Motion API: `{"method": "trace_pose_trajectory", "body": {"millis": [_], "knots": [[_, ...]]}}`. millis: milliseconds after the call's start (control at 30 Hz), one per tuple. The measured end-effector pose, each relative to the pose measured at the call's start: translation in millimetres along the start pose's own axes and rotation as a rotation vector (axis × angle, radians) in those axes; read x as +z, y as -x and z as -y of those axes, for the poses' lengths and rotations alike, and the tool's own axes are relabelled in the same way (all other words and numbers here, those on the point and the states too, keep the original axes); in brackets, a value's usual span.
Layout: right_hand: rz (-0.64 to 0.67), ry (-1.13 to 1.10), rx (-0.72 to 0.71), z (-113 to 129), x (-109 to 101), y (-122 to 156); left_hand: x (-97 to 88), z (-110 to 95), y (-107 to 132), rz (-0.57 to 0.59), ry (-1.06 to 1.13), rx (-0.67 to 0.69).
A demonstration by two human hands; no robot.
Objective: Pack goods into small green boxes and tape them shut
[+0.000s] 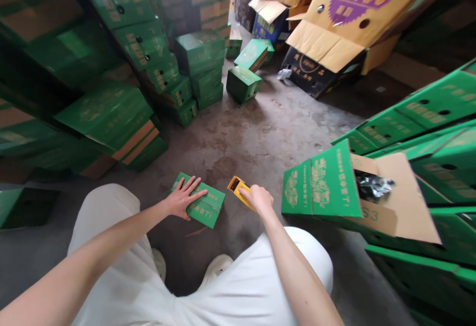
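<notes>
Below me on the floor lies a small green cardboard box (208,204) with pale printing, turned at an angle. My left hand (184,198) rests on its top and left end, fingers spread out flat. To the right of the box, my right hand (259,199) is closed around a yellow hand-held tool (241,191). The tool has a dark, squared-off head that points up and left toward the box; its exact kind I cannot make out. A gap of floor separates the tool from the box.
At right stands an opened green carton (322,185) with its flaps out and dark plastic inside, beside stacked green cartons (444,105). More green boxes (107,113) are piled at left. Small green boxes (243,83) and large brown cartons (345,24) sit ahead on the concrete floor (282,123).
</notes>
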State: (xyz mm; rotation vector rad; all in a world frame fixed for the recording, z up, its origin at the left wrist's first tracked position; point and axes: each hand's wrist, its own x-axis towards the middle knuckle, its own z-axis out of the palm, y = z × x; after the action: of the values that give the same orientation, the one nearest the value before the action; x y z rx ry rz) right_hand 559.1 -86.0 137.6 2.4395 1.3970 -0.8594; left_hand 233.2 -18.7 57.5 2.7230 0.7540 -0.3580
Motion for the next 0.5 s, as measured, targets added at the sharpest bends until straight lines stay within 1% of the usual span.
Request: {"method": "trace_pose_trajectory", "body": {"millis": [67,100,167,233,300,367,433,500], "knots": [[-0.025,-0.010,0.003,0.2,-9.5,0.7,-5.5,2.0,-3.2,0.026,0.005,-0.014],[-0.030,-0.020,-0.001,0.6,-12.9,1.9,-6.2,-1.1,-4.1,0.023,0.009,-0.029],[-0.025,-0.044,-0.011,1.0,-17.6,5.4,-4.1,-14.1,-4.0,-0.010,0.018,-0.096],[-0.023,-0.054,-0.018,-0.7,-20.0,9.0,1.8,-32.9,-1.5,-0.077,0.026,-0.242],[-0.038,-0.053,-0.017,-3.8,-21.0,11.0,10.2,-52.2,4.2,-0.159,0.042,-0.461],[-0.059,-0.051,-0.020,-7.1,-21.0,10.7,18.9,-65.9,14.5,-0.217,0.074,-0.659],[-0.070,-0.057,-0.041,-9.2,-20.3,8.4,25.3,-70.4,28.1,-0.214,0.155,-0.755],[-0.051,-0.096,-0.094,-9.4,-19.2,5.6,26.6,-66.0,40.5,-0.199,0.294,-0.794]]}}
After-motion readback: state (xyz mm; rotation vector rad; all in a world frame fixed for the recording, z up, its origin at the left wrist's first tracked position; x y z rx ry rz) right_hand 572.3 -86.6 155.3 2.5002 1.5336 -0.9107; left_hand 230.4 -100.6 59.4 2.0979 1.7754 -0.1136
